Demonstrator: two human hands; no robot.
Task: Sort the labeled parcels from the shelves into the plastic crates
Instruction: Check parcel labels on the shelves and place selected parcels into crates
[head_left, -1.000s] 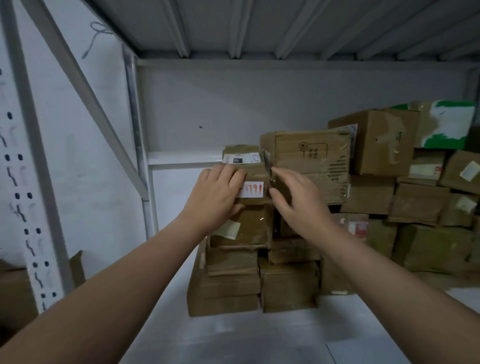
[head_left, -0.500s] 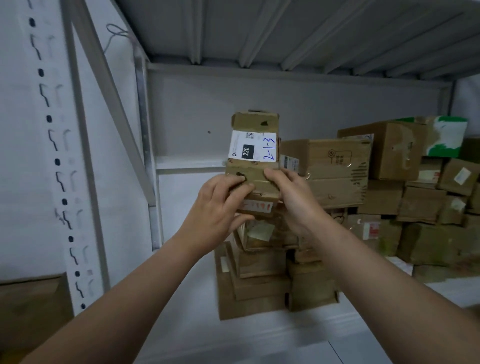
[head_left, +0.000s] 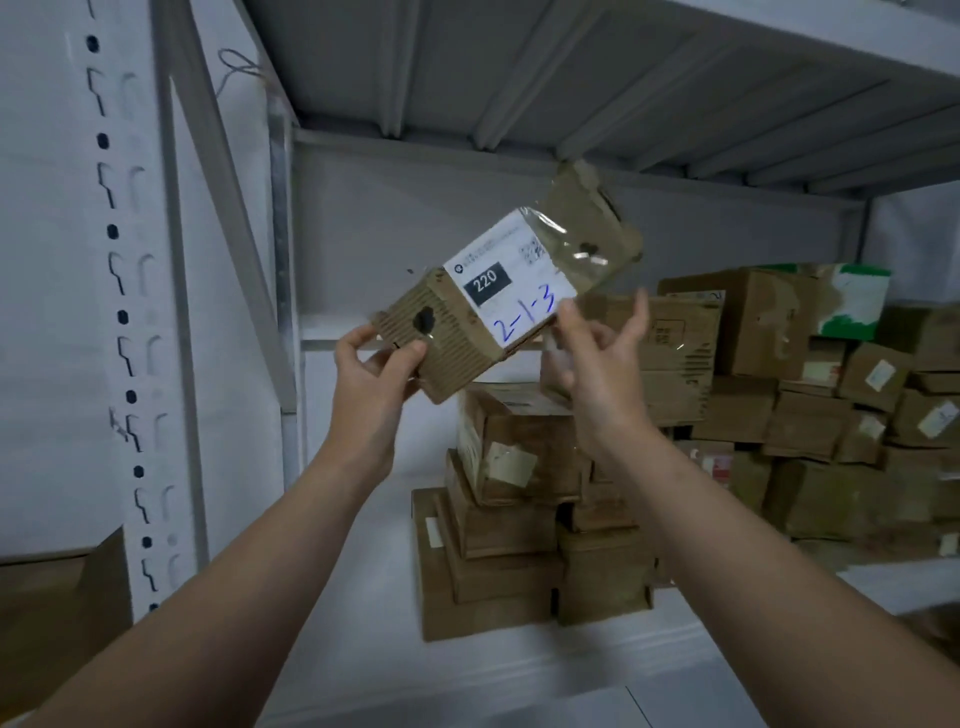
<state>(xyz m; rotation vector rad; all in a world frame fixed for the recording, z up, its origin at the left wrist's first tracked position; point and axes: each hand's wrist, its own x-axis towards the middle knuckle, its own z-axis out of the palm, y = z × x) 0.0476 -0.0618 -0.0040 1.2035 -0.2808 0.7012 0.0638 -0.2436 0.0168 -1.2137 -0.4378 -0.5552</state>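
Parcel in hand: one flat brown cardboard parcel (head_left: 467, 332), held up in the air in front of the shelf bay and above the near stack. It is tilted, with its right end higher.
Label: one white paper label (head_left: 506, 283) on the parcel's face, with "220" printed in a black block and "2-1-3" handwritten in blue.
Marks: two black blotches on the parcel's face, one on each side of the label.
Left hand: the left hand (head_left: 371, 379) grasps the parcel's lower left corner, thumb on the face and fingers curled round behind.
Right hand: the right hand (head_left: 597, 364) is just beside the parcel's lower right edge. Its fingers are spread and loosely bent, clasping nothing. I cannot tell whether the index tip touches the edge.
Near stack: brown cardboard boxes (head_left: 511, 525), about six that can be told apart, piled on the white shelf board (head_left: 358, 644) directly under the held parcel.
Right pile: many more brown boxes (head_left: 753, 426), too crowded to count.
Odd one: one green and white box (head_left: 852, 301) on top of that pile.
Frame: one white slotted upright (head_left: 127, 322) at the left.
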